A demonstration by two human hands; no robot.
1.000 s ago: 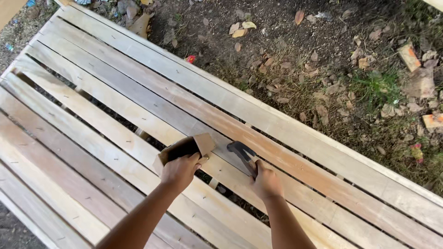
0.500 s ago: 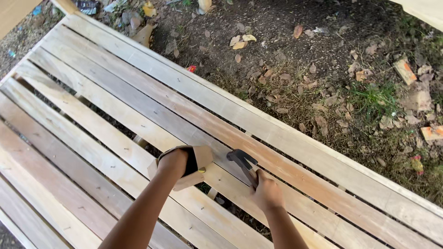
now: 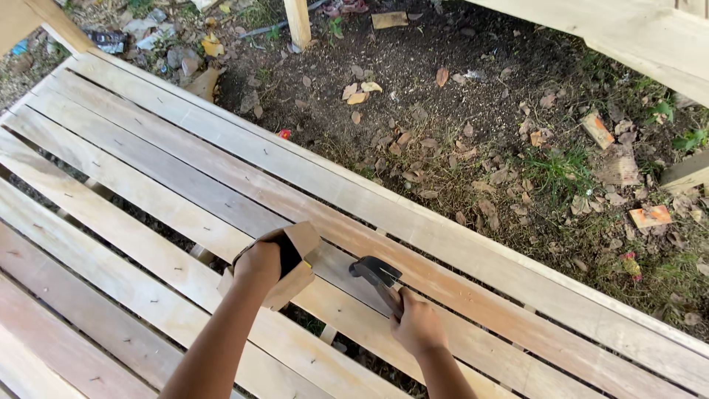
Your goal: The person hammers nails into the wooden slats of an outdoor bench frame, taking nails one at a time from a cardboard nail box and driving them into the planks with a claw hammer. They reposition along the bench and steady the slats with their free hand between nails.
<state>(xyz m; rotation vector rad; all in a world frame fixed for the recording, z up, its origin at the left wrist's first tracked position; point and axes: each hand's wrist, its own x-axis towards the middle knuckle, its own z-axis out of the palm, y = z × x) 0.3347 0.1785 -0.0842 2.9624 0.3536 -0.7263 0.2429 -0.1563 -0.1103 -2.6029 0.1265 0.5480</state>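
On the slatted wooden table [image 3: 148,185], your left hand [image 3: 260,262] clasps a small cardboard box [image 3: 295,260]; your right hand [image 3: 417,325] closes round a hammer [image 3: 375,272].

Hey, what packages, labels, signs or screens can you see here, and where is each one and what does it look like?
Small cardboard box: open, plain brown, held in the left hand over the wooden slats.
Crumpled wrapper litter: grey and dark, on the ground at top left.
No signs or screens.
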